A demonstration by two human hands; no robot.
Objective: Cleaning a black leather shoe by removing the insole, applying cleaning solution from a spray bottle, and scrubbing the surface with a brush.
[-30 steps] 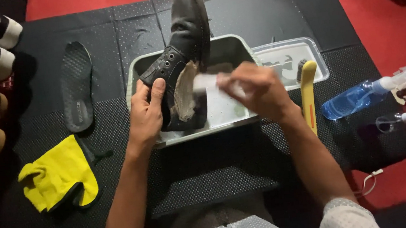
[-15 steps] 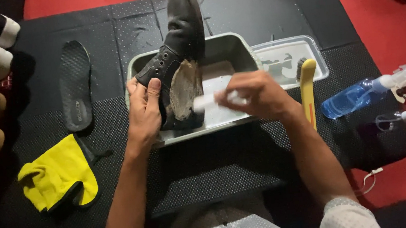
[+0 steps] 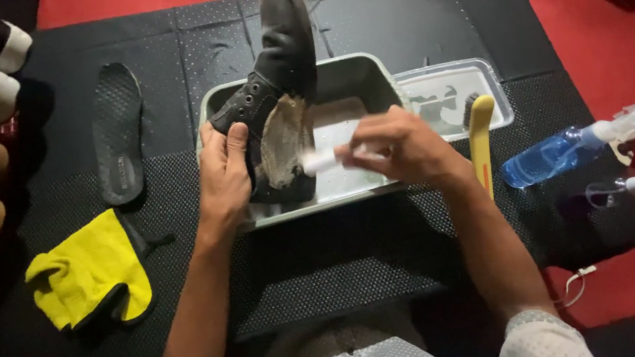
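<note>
Left grip clamped the black boot, toe toward twelve o'clock over the grey tub; right grip, at three o'clock, held a white brush against its opening.

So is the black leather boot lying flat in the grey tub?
No, the black leather boot is tipped up, toe high, heel in the grey tub.

Glossy black leather shoe, dull metal tray, matt perforated mat
</note>
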